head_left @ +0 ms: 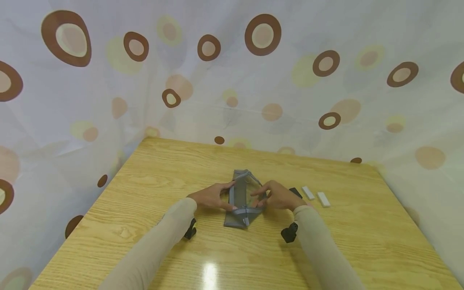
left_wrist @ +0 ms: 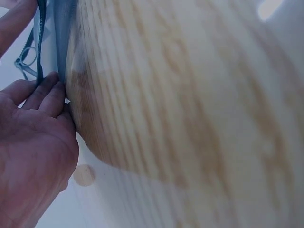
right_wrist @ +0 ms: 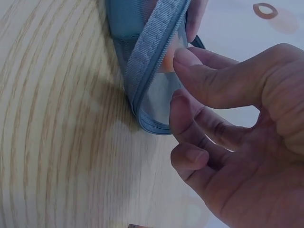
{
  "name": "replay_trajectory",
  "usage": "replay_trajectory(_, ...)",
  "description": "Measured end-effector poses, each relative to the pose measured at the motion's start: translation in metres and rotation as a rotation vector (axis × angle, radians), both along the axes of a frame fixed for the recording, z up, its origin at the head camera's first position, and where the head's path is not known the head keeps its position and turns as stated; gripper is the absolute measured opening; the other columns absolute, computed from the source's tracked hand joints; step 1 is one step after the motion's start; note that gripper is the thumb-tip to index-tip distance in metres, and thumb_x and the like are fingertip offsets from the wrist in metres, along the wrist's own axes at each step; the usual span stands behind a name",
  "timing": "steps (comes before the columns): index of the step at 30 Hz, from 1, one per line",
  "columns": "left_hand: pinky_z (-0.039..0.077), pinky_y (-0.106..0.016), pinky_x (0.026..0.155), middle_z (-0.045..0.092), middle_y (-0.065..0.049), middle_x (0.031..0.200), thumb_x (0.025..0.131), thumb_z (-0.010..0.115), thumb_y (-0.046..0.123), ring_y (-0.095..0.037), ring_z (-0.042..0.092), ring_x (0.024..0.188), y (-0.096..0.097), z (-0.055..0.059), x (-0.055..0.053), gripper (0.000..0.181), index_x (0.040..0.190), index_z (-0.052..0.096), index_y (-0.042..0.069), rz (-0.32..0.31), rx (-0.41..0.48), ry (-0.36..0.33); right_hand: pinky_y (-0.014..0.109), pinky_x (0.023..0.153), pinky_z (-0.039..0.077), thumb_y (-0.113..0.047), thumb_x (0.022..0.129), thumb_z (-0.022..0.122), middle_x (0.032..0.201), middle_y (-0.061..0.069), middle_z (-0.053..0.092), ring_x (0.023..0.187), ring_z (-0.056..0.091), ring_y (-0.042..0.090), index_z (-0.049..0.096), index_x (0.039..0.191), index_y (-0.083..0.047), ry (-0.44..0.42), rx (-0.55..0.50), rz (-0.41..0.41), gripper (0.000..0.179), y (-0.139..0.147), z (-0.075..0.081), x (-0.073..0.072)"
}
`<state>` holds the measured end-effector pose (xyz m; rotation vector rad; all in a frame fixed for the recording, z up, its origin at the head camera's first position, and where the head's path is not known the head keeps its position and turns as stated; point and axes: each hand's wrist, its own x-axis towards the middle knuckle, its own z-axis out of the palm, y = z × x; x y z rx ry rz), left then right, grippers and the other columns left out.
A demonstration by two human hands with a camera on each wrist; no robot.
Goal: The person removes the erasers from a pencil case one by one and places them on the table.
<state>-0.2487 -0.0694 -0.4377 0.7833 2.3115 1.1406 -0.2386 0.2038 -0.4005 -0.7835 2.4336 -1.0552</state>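
Observation:
A grey-blue mesh zipper pouch [head_left: 239, 193] lies on the wooden table with its mouth spread wide, its zipper edge [right_wrist: 154, 57] large in the right wrist view. My left hand [head_left: 214, 196] holds the pouch's left side, thumb at the near end and fingers toward the far end. In the left wrist view, the fingers [left_wrist: 47, 97] bend against the fabric. At the right side of the mouth is my right hand [head_left: 277, 196], its fingers [right_wrist: 183, 118] loosely bent and a gap between thumb and forefinger. I see nothing held between them.
Two small white blocks [head_left: 308, 192] [head_left: 324, 199] lie right of my right hand. A dark object [head_left: 295, 192] shows partly behind that hand. Black wrist devices [head_left: 290, 232] hang under both forearms. A white curtain with brown circles [head_left: 262, 35] surrounds the table [head_left: 362, 233].

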Motion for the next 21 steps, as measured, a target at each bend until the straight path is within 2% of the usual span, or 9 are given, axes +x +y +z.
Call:
replay_trajectory(6,0.020,-0.050,0.123,0.019,-0.017,0.166,0.090,0.080,0.030,-0.033,0.017,0.153,0.0000,0.0010,0.0005,0.098,0.163,0.018,0.008,0.009,0.007,-0.011,0.051,0.096,0.055,0.014,0.087,0.068,0.126,0.023,0.067,0.123,0.057,0.045,0.073,0.114,0.007,0.019,-0.007,0.025,0.029,-0.0014,-0.0019,-0.0005)
replay_trajectory(14,0.019,-0.049,0.124,0.017,-0.017,0.167,0.090,0.080,0.028,-0.033,0.017,0.153,-0.0005,-0.0007,0.0001,0.098,0.163,0.017,0.007,0.000,0.027,-0.020,0.046,0.090,0.058,0.015,0.085,0.070,0.119,0.020,0.070,0.117,0.061,0.043,0.075,0.111,0.006,0.061,0.013,0.006,0.028,-0.0019,-0.0013,0.0001)
replay_trajectory(19,0.020,-0.047,0.124,0.018,-0.015,0.167,0.089,0.081,0.029,-0.031,0.018,0.153,-0.0005,-0.0037,-0.0035,0.099,0.163,0.017,0.009,-0.004,0.023,-0.022,0.050,0.093,0.057,0.016,0.085,0.068,0.115,0.017,0.071,0.116,0.061,0.042,0.077,0.108,0.005,0.058,0.020,-0.018,0.027,0.0002,-0.0008,-0.0012)
replay_trajectory(21,0.020,-0.047,0.124,0.018,-0.016,0.167,0.089,0.080,0.028,-0.032,0.019,0.153,-0.0005,-0.0041,-0.0039,0.099,0.163,0.017,0.008,-0.005,0.029,-0.022,0.056,0.096,0.054,0.015,0.085,0.068,0.115,0.017,0.070,0.116,0.060,0.042,0.077,0.106,0.004,0.062,0.023,-0.025,0.026,0.0013,-0.0004,-0.0018)
